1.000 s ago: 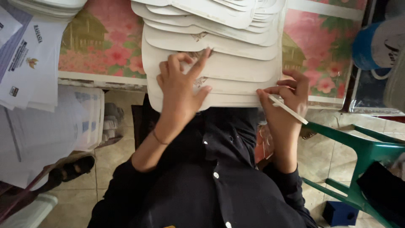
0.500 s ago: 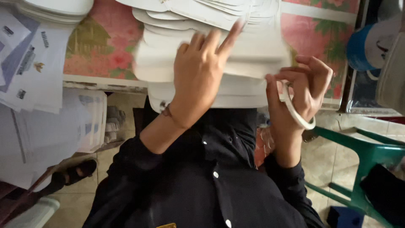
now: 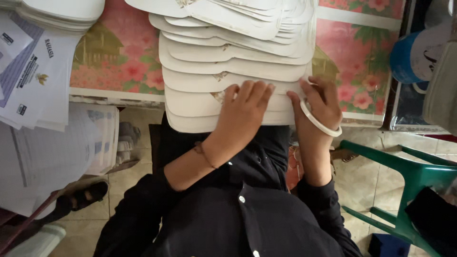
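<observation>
Pressing flat on the nearest sheets of a card stack (image 3: 228, 71), the left hand (image 3: 245, 112) is seen with its fingers spread and extended, nothing being gripped. The palm lies over the near edge of the stack, where the table (image 3: 119, 71) ends, and a thin band is worn at the wrist. The right hand (image 3: 319, 107) is held at the right near corner of the same stack, its fingers curled against the card edges; a white ring (image 3: 320, 123) is draped across its back, but whether the ring is pinched by the fingers cannot be told. The stack is made up of many white, rounded cards, fanned so that each is set a little farther than the one below, and it is laid on a pink floral cloth in the middle of the scene. Both arms are covered by black sleeves.

A second pile of white cards (image 3: 57, 12) is seen at the far left, with printed papers (image 3: 33, 76) just beside it hanging over the table edge. More papers (image 3: 52, 152) are kept below, at the left. A blue and white tub (image 3: 419, 52) is set at the far right. A green chair (image 3: 409, 176) is placed near and right, on a tiled floor, and a dark sandal (image 3: 78, 197) is seen at the near left.
</observation>
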